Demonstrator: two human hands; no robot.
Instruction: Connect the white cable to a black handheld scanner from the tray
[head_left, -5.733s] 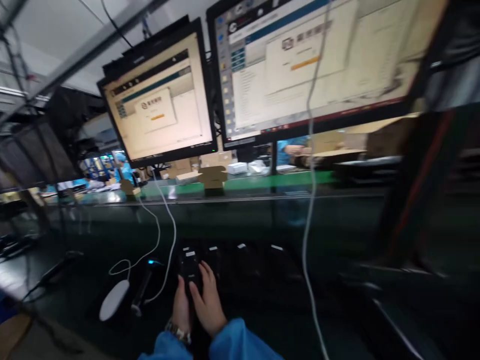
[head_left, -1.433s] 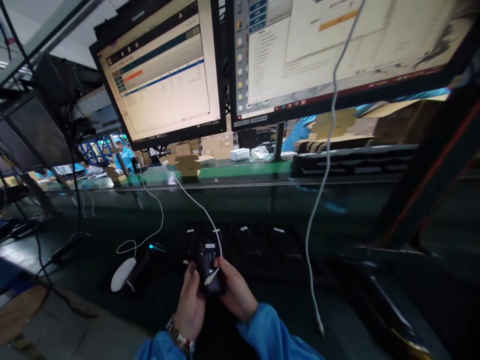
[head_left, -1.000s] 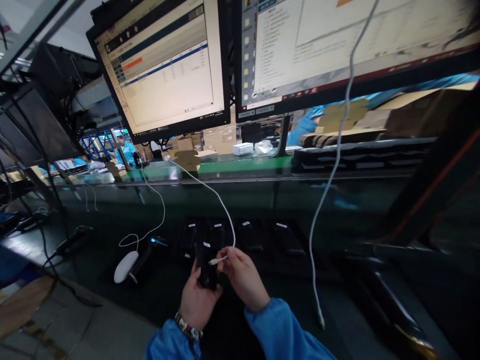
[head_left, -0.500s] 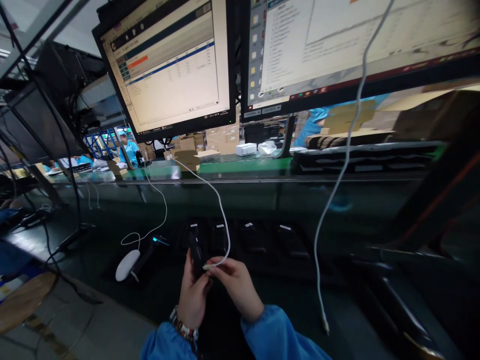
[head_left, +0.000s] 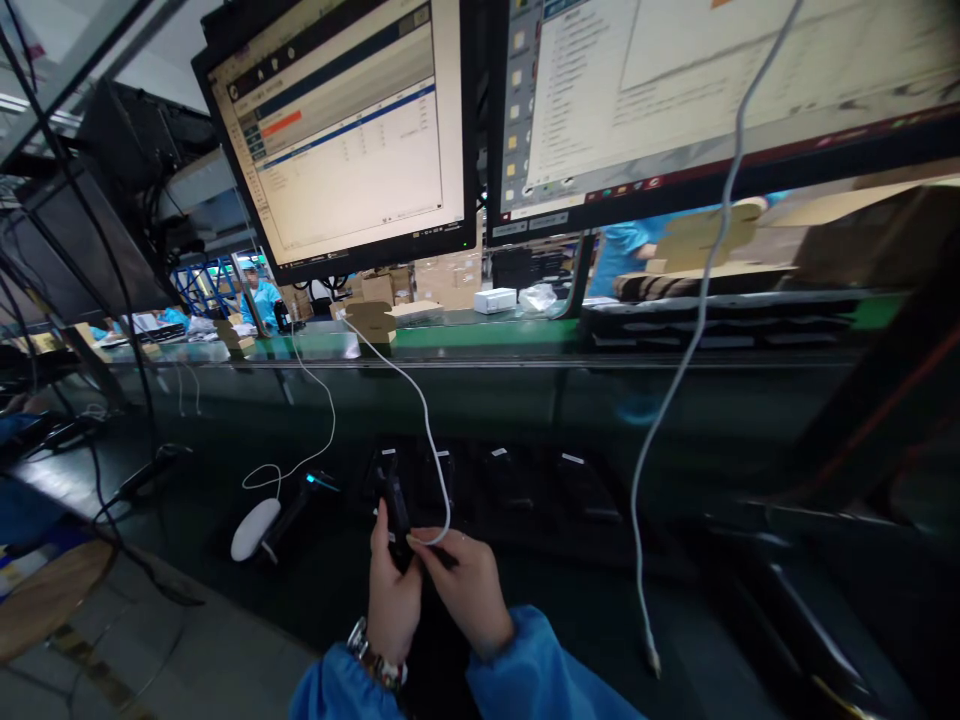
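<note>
Person's L hand (head_left: 395, 605) is wrapped round a black device (head_left: 396, 510), held tilted above the bench, in front of a row of similar devices (head_left: 511, 480). R hand (head_left: 469, 590) pinches the end of a white cable (head_left: 426, 410) btwn thumb & finger, at the device's lower edge. Progress, by my read: cable's up to the device; whether it's plugged in, can't tell, as fingers hide the tip. Row devices lie w/ no hand on them. 2nd cable (head_left: 637, 520) hangs loose, R. Monitor (head_left: 360, 140) text too small; tops cut off.
</note>
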